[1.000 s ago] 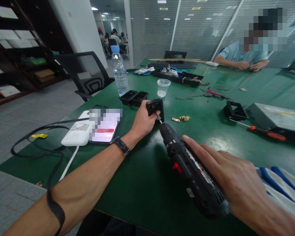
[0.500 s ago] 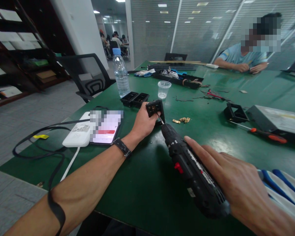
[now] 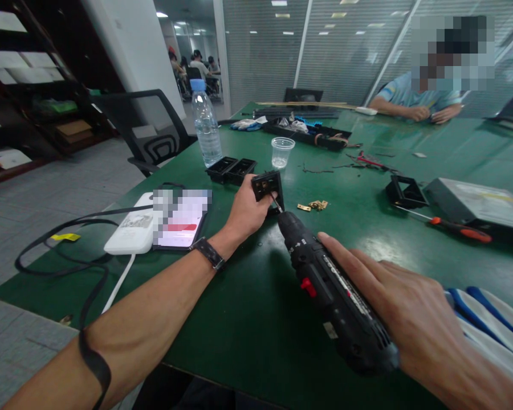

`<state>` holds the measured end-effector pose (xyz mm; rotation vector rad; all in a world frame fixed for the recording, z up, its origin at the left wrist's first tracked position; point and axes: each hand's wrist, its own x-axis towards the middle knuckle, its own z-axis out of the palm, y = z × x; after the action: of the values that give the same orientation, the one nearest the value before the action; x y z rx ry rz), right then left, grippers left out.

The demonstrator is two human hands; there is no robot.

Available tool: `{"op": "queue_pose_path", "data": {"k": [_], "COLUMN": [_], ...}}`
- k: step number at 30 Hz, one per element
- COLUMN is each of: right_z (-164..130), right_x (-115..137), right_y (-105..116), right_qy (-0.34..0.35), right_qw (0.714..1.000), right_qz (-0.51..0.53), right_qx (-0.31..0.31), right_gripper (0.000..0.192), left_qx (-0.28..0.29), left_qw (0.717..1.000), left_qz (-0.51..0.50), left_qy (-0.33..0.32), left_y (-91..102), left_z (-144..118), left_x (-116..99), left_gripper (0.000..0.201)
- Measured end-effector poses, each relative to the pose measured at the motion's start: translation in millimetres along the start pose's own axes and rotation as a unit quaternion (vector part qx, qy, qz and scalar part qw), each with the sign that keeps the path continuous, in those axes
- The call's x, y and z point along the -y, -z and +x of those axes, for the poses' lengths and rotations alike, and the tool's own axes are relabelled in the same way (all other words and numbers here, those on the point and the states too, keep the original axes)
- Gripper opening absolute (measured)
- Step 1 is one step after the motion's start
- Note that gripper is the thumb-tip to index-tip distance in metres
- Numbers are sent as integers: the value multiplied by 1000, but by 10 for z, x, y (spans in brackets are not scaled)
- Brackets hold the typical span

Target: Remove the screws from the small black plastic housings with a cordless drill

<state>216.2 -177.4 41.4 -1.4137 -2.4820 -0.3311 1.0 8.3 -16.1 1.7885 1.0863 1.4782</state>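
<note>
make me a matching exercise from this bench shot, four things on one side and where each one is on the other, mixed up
Things:
1. cordless drill
2. small black housing
3. plastic cup
4. orange-handled screwdriver

Places:
A. standing alone on the green table, beyond the housing
B. gripped in the right hand, bit at the housing
C. lying on the table before the grey box
D. held upright by the left hand

Pairs: 1-B, 2-D, 3-A, 4-C
</note>
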Motion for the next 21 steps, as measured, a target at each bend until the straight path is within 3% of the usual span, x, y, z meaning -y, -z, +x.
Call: {"op": "queue_pose_path", "data": {"k": [21], "right_z": [-7], "right_x": [3], "right_y": [-25], "right_qy": [18], "right_qw": [1000], "right_qz": [0], "right_qx": [5], "right_gripper": [75], "left_qx": [5], "left_qw": [1000], "left_qz": [8], "left_qy": [-4], "left_y": [11], "left_z": [-5], "left_x": [-43], "left_gripper": [28]}}
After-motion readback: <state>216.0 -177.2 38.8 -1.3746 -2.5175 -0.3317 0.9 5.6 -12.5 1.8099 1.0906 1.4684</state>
